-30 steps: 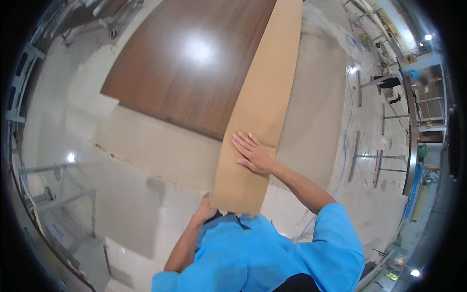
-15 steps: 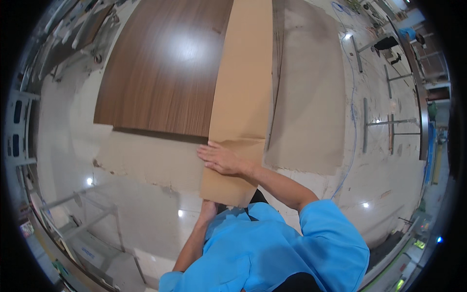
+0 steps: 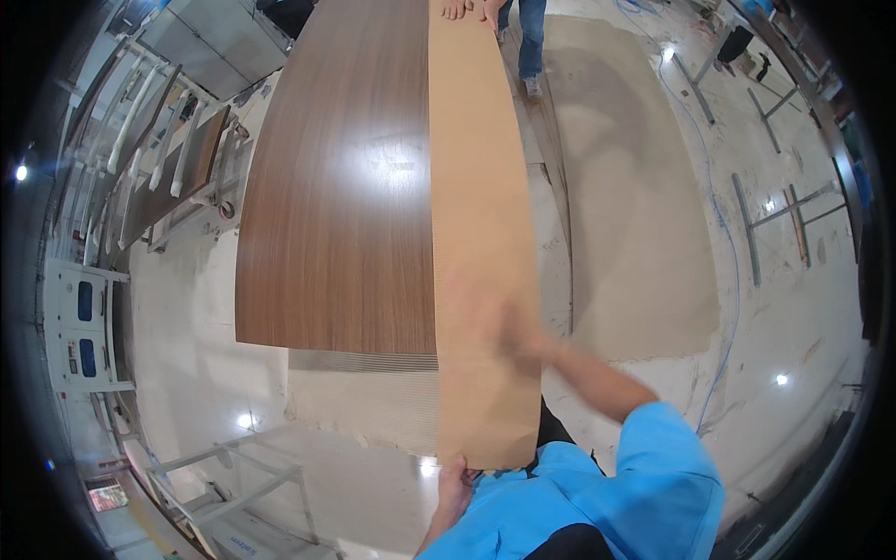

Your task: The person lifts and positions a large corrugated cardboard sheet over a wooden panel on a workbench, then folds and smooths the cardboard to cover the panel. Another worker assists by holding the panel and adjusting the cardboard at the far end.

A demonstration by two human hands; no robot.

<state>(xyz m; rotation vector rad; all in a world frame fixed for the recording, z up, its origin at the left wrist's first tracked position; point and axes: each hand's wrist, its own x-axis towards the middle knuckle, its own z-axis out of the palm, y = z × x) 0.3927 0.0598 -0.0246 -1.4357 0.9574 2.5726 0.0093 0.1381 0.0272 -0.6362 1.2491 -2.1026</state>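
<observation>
A long tan cardboard strip (image 3: 481,205) lies lengthwise over the right side of a wood-grain panel (image 3: 336,215). Its near end reaches past the panel's near edge, up to my body. My left hand (image 3: 455,481) pinches the strip's near left corner, thumb on top and the other fingers mostly hidden. Over the strip's near part, my right hand (image 3: 511,327) is smeared by motion, so its fingers do not read clearly. At the far end, another person's hands (image 3: 459,8) rest on the strip.
Right of the panel, a brown sheet (image 3: 635,215) lies on the floor, with a blue hose (image 3: 735,289) beyond it. Metal stands (image 3: 761,224) are farther right. A rack with boards (image 3: 177,168) stands far left, and a grey metal frame (image 3: 224,467) is near left.
The strip's creased near end now lies flatter. My right hand has shifted off the strip's left edge toward its right side. The other person has come into view at the far end.
</observation>
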